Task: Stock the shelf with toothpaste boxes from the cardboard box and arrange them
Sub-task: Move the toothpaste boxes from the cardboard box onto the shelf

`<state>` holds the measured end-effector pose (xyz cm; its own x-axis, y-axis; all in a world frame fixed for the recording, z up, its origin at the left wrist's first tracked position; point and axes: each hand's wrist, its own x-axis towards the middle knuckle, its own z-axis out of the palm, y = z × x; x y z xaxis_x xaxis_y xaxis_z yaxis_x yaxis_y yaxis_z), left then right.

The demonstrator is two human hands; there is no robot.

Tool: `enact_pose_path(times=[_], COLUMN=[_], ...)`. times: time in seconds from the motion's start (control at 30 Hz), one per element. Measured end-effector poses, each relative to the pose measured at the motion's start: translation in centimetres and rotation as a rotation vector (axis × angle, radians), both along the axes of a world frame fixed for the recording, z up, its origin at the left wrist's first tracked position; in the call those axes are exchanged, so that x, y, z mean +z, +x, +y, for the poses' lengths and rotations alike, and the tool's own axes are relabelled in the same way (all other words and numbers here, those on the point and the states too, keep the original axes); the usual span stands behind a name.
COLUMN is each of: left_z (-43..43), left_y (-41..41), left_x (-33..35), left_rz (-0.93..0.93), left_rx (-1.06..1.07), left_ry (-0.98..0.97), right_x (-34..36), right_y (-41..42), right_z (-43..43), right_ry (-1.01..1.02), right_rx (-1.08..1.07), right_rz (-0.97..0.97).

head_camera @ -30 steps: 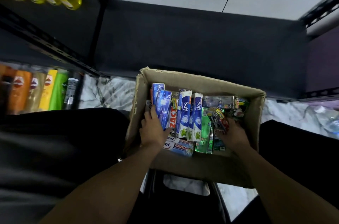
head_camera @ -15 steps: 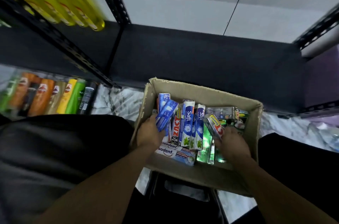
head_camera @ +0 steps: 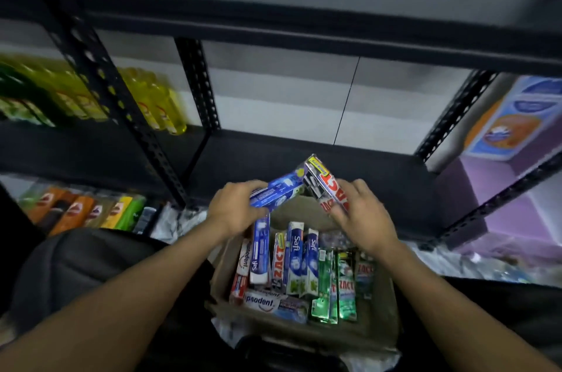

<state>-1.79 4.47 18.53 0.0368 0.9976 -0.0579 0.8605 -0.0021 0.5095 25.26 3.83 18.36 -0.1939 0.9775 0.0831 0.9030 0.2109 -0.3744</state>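
A cardboard box [head_camera: 380,323] below me holds several toothpaste boxes [head_camera: 299,262] in blue, green, red and white. My left hand [head_camera: 234,210] grips a blue toothpaste box [head_camera: 278,192] lifted above the carton. My right hand [head_camera: 362,213] grips a red and black Zact toothpaste box [head_camera: 327,186], also raised. The far ends of the two held boxes nearly meet in front of the dark shelf board [head_camera: 349,164], which is bare.
Black perforated uprights [head_camera: 143,134] frame the shelf. Yellow bottles [head_camera: 158,100] stand on the left bay, with orange and green bottles [head_camera: 91,213] lower down. Purple packs [head_camera: 517,189] fill the right bay. An upper shelf board [head_camera: 304,24] runs overhead.
Both hands have risen out of the carton, each with a toothpaste box, up to the shelf level. The view has tilted upward, showing more of the rack.
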Motion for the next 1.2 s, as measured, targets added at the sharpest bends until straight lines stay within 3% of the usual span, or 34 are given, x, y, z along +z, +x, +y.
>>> enact_pose_path(times=[0.27,0.5,0.8,0.93,1.2], left_z=[-0.6,-1.8,3.4,7.0,12.5], left_y=[-0.4,-0.3,1.9,4.4,5.2], left_x=[13.4,24.6,31.6,31.4,31.0], left_rz=[0.046,0.017,0.145,0.062,0.086], left_rx=[-0.133,-0.153,-0.04,0.043,0.135], left_ry=[0.317,0.562,0.609,0.596,0.532], right_x=[12.3,23.2,30.3,30.2,28.5], right_y=[0.0,1.7,3.5,3.2,5.4], right_z=[-1.5,-0.9,7.5,10.2,8.7], right_ry=[0.383,0.647,0.461,0.483,0.486], right_rx=[0.128,0.113,-0.269,-0.371,-0.167], right_rz=[0.107,0.186,0.121,0.057,0.14])
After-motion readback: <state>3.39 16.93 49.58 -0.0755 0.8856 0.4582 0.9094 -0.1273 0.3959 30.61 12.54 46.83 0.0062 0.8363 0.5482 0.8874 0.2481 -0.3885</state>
